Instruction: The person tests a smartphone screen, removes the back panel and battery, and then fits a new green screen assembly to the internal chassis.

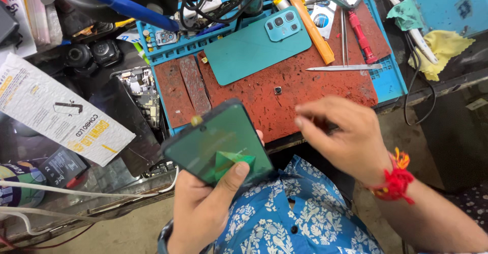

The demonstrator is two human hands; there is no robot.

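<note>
While our left hand point(203, 208) grips the phone point(218, 142) over our lap, thumb pressing a green film tab point(231, 161) on its screen, our right hand point(345, 137) hovers just beside it, fingers pinched together; whether they hold anything we cannot tell. Beyond lie the red mat point(284, 91), teal back cover point(256, 45), and tweezers point(340, 67).

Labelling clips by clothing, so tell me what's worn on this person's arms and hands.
Both hands are bare, no gloves or rings visible. The right hand has a red thread band with orange tufts tied at the wrist. The left hand shows nothing worn. Forearms are uncovered.
</note>
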